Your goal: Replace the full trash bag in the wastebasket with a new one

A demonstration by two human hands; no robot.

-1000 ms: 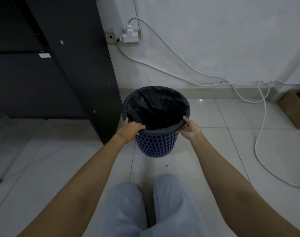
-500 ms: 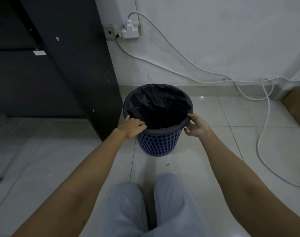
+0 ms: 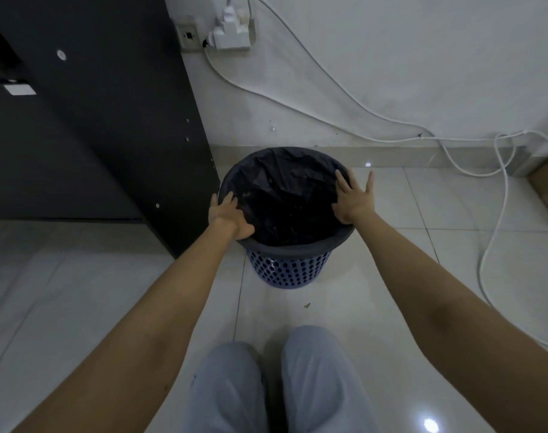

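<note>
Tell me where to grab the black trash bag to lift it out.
Grip the trash bag by its cuff folded over the wastebasket rim, probably from above at opposite sides, where left hand and right hand are. The cuff is the only free edge.

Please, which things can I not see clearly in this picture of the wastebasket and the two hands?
- Head view: bottom of the trash bag is lost in darkness; its contents cannot be told.
- Fingers of the left hand bend over the rim; their tips are hidden.
- Cardboard box is cut off by the right edge.
- Floor scrap is too small to name.
</note>
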